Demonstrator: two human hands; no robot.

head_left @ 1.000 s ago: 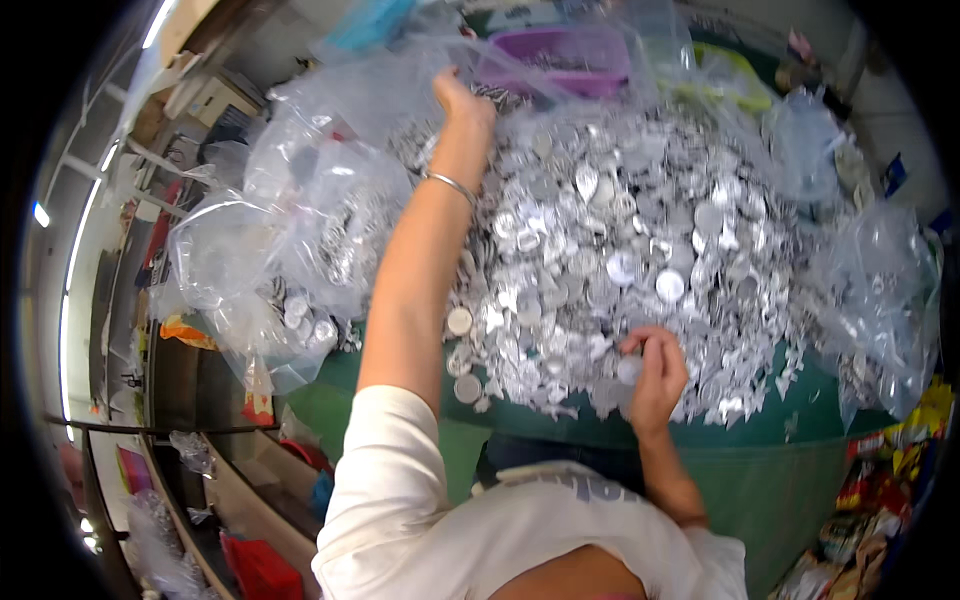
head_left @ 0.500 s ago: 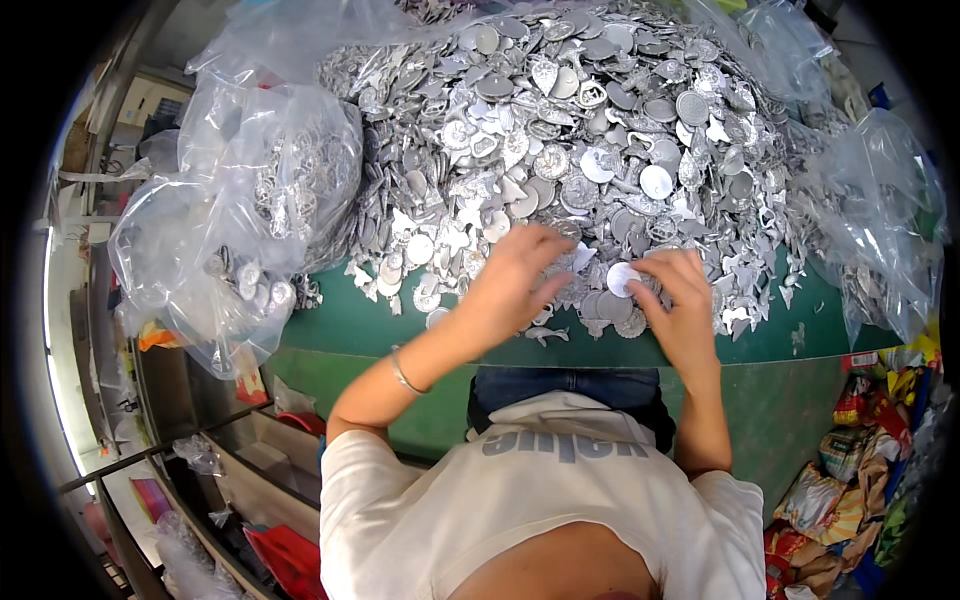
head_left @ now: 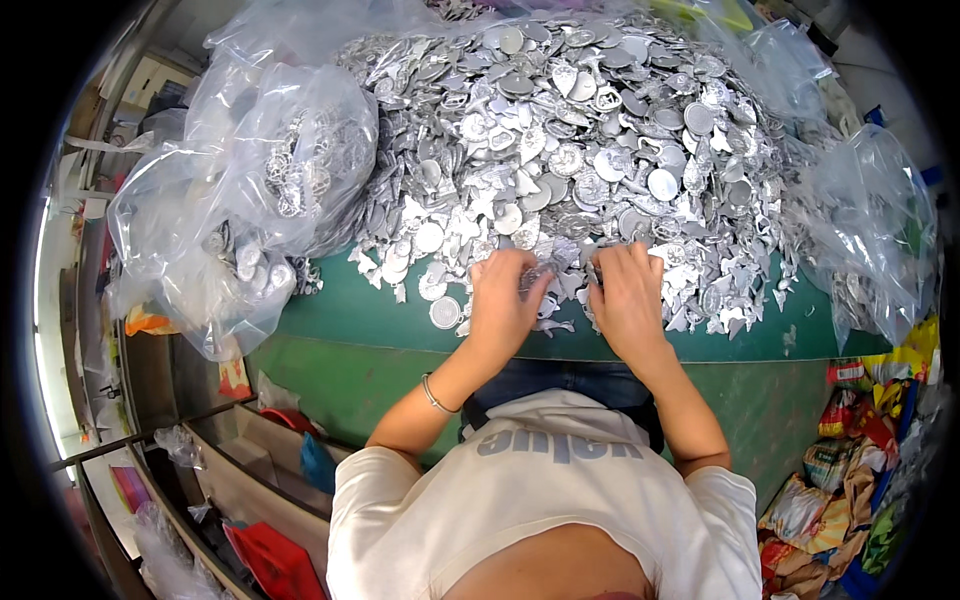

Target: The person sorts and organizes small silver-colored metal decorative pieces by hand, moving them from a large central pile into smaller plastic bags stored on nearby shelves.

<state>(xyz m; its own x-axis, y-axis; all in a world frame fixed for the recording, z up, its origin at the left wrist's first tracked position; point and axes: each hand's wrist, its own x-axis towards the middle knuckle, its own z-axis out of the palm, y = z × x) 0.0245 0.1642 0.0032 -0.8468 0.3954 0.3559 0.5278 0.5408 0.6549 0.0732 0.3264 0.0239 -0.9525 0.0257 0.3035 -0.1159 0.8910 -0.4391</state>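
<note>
A large heap of small silver metal charms (head_left: 590, 130), some round and flat, some shaped, covers the green table (head_left: 380, 320) in front of me. At the heap's near edge my left hand (head_left: 505, 305) is curled, with silver metal pieces between its thumb and fingers. Just to the right, my right hand (head_left: 630, 305) is bent the same way, closed on a dark-edged metal piece that its fingers mostly hide. A few loose charms lie between the hands. Left of my left hand lies a round patterned charm (head_left: 445, 312).
Clear plastic bags (head_left: 235, 200) holding metal pieces stand at the left, and another clear bag (head_left: 870, 220) at the right. Open drawers (head_left: 262, 450) are below left, with a red object (head_left: 275, 560) by them. Colourful packets (head_left: 810, 505) are piled at lower right.
My left hand has drawn back toward me, and its fingers have curled in. My right hand has shifted left, closer to it; the pale disc at its fingertips no longer shows.
</note>
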